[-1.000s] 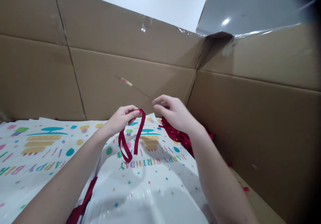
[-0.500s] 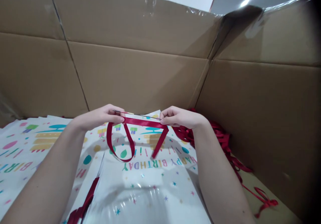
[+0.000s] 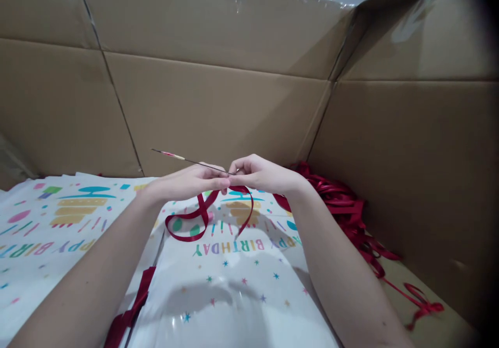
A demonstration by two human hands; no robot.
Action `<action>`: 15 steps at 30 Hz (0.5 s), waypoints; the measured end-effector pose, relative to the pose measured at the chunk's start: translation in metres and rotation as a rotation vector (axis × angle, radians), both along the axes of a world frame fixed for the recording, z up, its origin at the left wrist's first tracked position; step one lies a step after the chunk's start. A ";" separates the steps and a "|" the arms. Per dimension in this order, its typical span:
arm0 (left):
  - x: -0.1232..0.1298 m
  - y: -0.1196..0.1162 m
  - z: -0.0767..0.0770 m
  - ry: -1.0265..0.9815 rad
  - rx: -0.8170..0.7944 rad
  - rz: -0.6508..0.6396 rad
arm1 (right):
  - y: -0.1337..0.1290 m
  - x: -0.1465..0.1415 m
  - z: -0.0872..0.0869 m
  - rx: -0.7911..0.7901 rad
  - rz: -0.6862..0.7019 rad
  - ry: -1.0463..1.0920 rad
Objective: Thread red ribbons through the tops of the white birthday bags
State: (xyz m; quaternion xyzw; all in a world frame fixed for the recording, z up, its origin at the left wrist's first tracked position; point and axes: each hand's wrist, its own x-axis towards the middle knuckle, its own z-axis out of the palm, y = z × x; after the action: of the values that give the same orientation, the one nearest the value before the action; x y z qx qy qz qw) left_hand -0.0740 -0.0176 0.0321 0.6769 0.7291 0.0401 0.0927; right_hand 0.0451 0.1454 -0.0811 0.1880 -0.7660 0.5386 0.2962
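Inside a large opened cardboard box (image 3: 218,114), a person is working with both hands low over glossy white plastic gift bags (image 3: 234,291). The left hand (image 3: 187,183) and right hand (image 3: 265,175) are meeting almost fingertip to fingertip, both curled into a tight pinch, not released. A narrow red satin ribbon (image 3: 202,214) is running through that pinch and hanging below in a loose, twisted loop, dipping onto the bag print. A thin dark needle (image 3: 187,159) with a pink and cream band near its far end is sticking out up and left from the pinch, lying just above the left fingers; which hand is gripping it cannot be told.

The bags are lying flat on the box floor (image 3: 423,332), soft and shiny, printed with coloured cakes, candles, stars and "HAPPY BIRTHDAY", upside down from this view. A separate red ribbon strip (image 3: 130,306) is lying along a bag edge under the left forearm. To the right, a tangled heap of red ribbon (image 3: 339,202) is piling up beside the bags against the right box wall (image 3: 405,181), one tail trailing across the floor. The walls are plain tan corrugated board, creased at the folds, with clear tape scraps along the top rim.
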 end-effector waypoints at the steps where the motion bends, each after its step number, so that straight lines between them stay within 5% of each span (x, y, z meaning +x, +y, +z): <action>1: 0.002 0.003 -0.004 -0.030 -0.001 -0.009 | 0.000 -0.001 0.000 0.001 0.012 -0.003; 4: 0.001 0.003 -0.005 -0.016 -0.022 0.016 | 0.004 0.000 -0.003 -0.009 0.045 -0.022; 10: -0.007 -0.011 0.020 0.026 -0.237 0.139 | 0.019 0.013 -0.010 -0.047 0.142 -0.047; 15: -0.003 -0.011 0.019 -0.082 -0.172 0.104 | 0.013 0.013 -0.009 -0.085 0.055 0.004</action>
State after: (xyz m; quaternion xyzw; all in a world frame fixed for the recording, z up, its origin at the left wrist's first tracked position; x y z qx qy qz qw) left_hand -0.0773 -0.0290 0.0508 0.6253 0.7597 0.0095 0.1780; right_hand 0.0577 0.1582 -0.0898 0.1975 -0.7362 0.5784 0.2906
